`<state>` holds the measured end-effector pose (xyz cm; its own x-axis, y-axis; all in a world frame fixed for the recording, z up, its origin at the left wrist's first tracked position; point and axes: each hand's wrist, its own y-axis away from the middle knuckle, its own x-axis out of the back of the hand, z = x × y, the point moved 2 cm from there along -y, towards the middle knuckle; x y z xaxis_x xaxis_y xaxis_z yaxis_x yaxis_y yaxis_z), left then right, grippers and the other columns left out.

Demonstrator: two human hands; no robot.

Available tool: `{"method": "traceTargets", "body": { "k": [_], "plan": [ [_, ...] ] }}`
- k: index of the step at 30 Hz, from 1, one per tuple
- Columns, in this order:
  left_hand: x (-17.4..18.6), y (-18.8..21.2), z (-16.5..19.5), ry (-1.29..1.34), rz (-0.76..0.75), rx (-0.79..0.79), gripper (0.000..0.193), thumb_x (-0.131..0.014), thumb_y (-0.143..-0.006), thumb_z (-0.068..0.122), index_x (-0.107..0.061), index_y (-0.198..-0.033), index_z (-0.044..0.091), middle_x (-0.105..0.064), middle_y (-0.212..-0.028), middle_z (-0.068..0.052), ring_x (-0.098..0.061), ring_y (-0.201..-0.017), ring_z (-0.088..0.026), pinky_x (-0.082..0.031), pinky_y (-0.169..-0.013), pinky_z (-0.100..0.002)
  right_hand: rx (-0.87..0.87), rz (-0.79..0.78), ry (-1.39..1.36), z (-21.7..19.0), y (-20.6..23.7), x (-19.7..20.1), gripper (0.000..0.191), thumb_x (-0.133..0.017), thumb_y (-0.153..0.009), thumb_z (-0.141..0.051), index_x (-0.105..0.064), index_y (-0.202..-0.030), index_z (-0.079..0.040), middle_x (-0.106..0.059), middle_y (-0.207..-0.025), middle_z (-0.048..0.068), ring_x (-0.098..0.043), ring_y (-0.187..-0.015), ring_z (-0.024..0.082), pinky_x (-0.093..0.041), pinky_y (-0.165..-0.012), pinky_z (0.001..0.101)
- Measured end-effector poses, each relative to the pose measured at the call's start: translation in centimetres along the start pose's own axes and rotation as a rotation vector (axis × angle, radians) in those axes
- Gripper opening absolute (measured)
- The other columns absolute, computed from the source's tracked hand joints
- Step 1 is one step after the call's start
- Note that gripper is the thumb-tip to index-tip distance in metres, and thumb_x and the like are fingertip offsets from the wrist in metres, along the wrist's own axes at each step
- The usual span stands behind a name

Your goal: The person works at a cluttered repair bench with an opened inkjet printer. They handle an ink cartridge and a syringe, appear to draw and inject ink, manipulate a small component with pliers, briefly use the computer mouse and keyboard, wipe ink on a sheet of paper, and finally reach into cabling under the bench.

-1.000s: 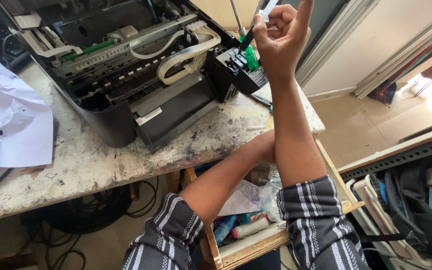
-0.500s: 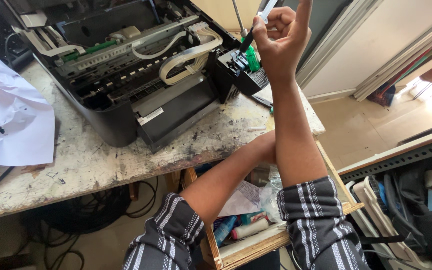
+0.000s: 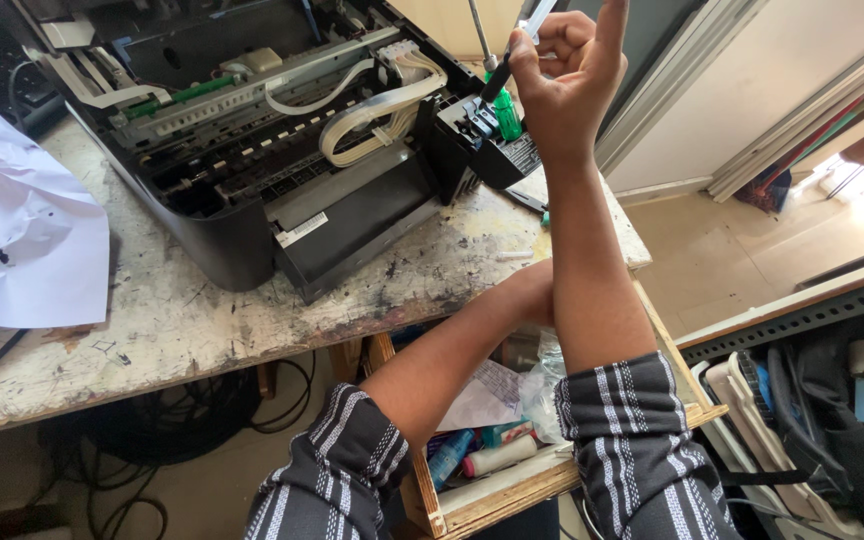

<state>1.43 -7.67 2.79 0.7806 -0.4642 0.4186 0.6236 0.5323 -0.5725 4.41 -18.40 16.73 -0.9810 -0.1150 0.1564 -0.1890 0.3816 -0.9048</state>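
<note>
The right hand (image 3: 564, 85) is raised above the near right corner of the opened printer (image 3: 282, 150), its grip closed around a screwdriver (image 3: 497, 85) with a black and green handle. Thumb and fingers pinch the upper handle while the index finger points straight up. The screwdriver's long axis runs steeply, tilted slightly: the handle end points down and a little left toward the black ink cartridge carriage (image 3: 487, 140) at the printer's right edge, and the thin metal shaft rises above the hand, out of the top of the view. Whether the handle touches the carriage cannot be told.

The left hand (image 3: 537, 292) lies behind the right forearm, just off the counter (image 3: 202, 320) edge in front of the printer; its grip is hidden, so its state cannot be told.

A crumpled white sheet of paper (image 3: 22, 230) lies on the counter left of the printer. Below the counter edge, under the arms, an open wooden drawer (image 3: 512, 480) holds tubes and packets.
</note>
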Motion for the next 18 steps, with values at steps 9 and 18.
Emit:
{"method": "traceTargets", "body": {
  "k": [9,18],
  "plan": [
    [0.22,0.29,0.56,-0.051,0.018,0.019,0.056,-0.092,-0.07,0.023,-0.071,-0.121,0.011,-0.071,-0.127,-0.012,-0.065,-0.122,-0.028,-0.049,-0.105,-0.039,0.012,-0.015,0.043,-0.44,-0.13,0.03,0.09,-0.076,-0.111,0.008,-0.008,-0.165,-0.013,-0.072,-0.101,0.011,-0.073,-0.086,0.011,-0.067,-0.079,0.0258],
    [-0.17,0.64,0.23,-0.04,0.006,-0.005,0.064,-0.093,-0.065,0.025,-0.07,-0.122,0.011,-0.07,-0.128,-0.012,-0.064,-0.123,-0.028,-0.049,-0.104,-0.039,-0.019,-0.008,-0.005,-0.62,0.36,0.08,0.089,-0.077,-0.112,0.008,-0.008,-0.165,-0.013,-0.072,-0.102,0.012,-0.071,-0.086,0.011,-0.064,-0.079,0.0248]
  ]
}}
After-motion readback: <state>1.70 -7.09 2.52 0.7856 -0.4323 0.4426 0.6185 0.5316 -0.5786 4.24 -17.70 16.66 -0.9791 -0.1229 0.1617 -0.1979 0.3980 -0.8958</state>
